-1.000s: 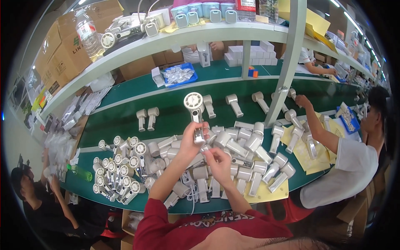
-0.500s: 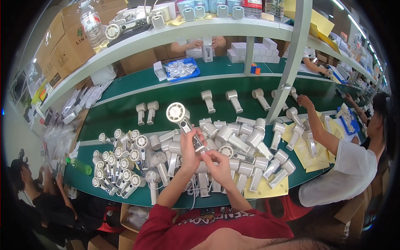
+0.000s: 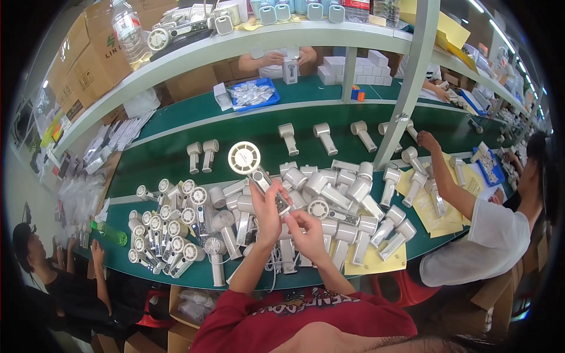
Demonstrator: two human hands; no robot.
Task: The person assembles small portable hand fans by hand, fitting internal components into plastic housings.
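Observation:
A white handheld fan [image 3: 243, 157] is tilted up above the heap, its round grille at the top and its handle showing a dark, see-through front. My left hand [image 3: 268, 216] is wrapped around that handle. At the handle's lower end, my right hand [image 3: 307, 236] has its fingertips pinched together; whatever sits between them is too small to make out. Below my hands a white cable [image 3: 274, 263] runs down among the fans. Many more fans [image 3: 170, 226] with dark-fronted handles lie to the left, and plain white fan bodies [image 3: 344, 182] are heaped to the right.
Several fan bodies [image 3: 287, 139] stand spaced along the green conveyor belt [image 3: 247, 132]. A metal post [image 3: 412, 88] and shelf [image 3: 235, 53] cross above the bench. At right a co-worker's arm [image 3: 453, 182] reaches to the belt. A green bottle [image 3: 109, 233] lies at left.
The held fan's head has turned a little and its grille faces me more squarely. My hands keep their hold. The left co-worker has raised a hand.

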